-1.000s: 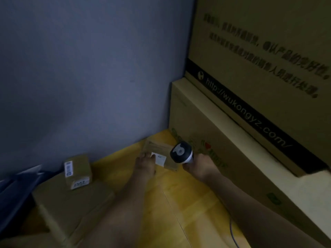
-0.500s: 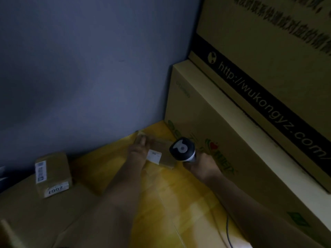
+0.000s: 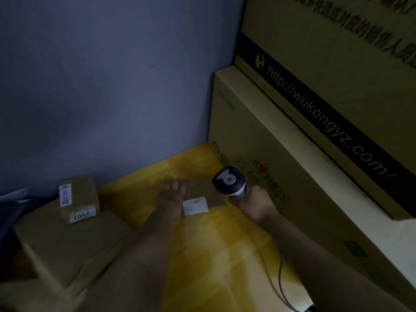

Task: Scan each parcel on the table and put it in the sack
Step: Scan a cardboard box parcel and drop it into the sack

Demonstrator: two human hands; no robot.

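A small flat brown parcel (image 3: 206,192) with a white label (image 3: 195,206) lies on the yellow table (image 3: 202,255) near the far corner. My left hand (image 3: 172,200) holds its left edge. My right hand (image 3: 253,204) grips a black and white barcode scanner (image 3: 229,181), whose head hangs just over the parcel's right end. A small cube parcel (image 3: 77,198) with a barcode label and the number 2007 sits on a larger flat carton (image 3: 65,242) at the left. No sack is in view.
A grey-blue wall stands close behind the table. Big cardboard boxes (image 3: 304,165) are stacked along the right side. The scanner's grey cable (image 3: 281,287) trails toward the near edge. A dark object shows at the far left edge.
The parcel has slid a little nearer under my left hand, its label now closer to me. The scanner stays over its right end. The view has shifted.
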